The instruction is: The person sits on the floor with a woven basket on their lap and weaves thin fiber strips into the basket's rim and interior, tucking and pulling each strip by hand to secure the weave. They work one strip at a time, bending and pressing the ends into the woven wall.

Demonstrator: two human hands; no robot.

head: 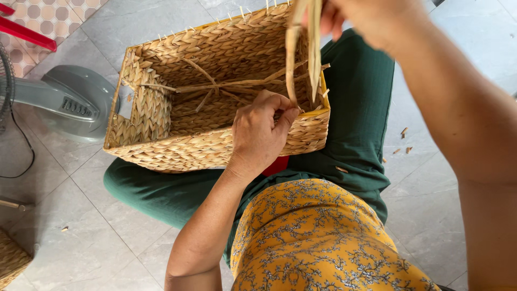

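A rectangular woven straw basket (177,148) rests on my lap, its opening facing up. My left hand (258,134) grips the basket's near rim and pinches the lower end of a flat straw strand (293,59) there. My right hand (371,19), raised at the top of the view, holds the upper end of the same strand, which hangs in a loop down to the rim. Loose straw strands (215,85) cross the inside of the basket.
A grey fan base (70,99) with a black cord stands on the tiled floor (107,231) to the left. Part of another woven basket (11,261) shows at the bottom left. Small straw scraps (404,141) lie on the floor to the right. A red frame (24,32) sits top left.
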